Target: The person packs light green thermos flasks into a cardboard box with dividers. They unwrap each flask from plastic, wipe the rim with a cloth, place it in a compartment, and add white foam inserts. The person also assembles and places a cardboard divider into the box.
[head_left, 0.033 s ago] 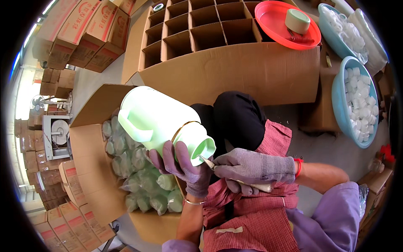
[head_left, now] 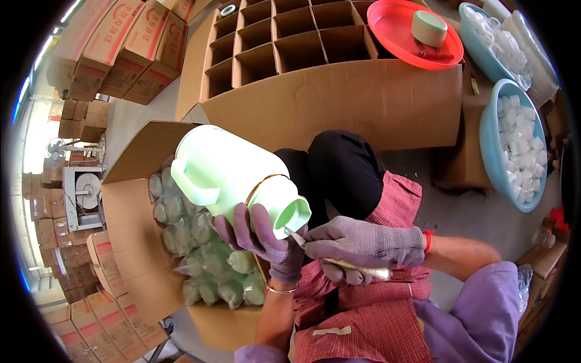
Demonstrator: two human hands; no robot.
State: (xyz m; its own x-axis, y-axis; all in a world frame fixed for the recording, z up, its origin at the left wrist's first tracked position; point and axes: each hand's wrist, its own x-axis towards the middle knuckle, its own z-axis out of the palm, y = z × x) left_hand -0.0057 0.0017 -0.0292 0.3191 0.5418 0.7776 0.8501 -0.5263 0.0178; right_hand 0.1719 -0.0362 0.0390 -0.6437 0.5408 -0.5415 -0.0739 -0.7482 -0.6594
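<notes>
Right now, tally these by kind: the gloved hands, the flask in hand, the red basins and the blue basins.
Gloved hands: 2 (left hand, right hand)
Flask in hand: 1
Red basin: 1
Blue basins: 2 (upper basin, lower basin)
Total: 6

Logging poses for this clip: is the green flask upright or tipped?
Tipped: the green flask slants in the left hand, its mouth toward the picture's lower right.

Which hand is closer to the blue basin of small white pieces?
Right. The right hand, gripping a tool, is below and left of the blue basin in the picture; the left hand, holding the pale green flask, is farther left.
</notes>
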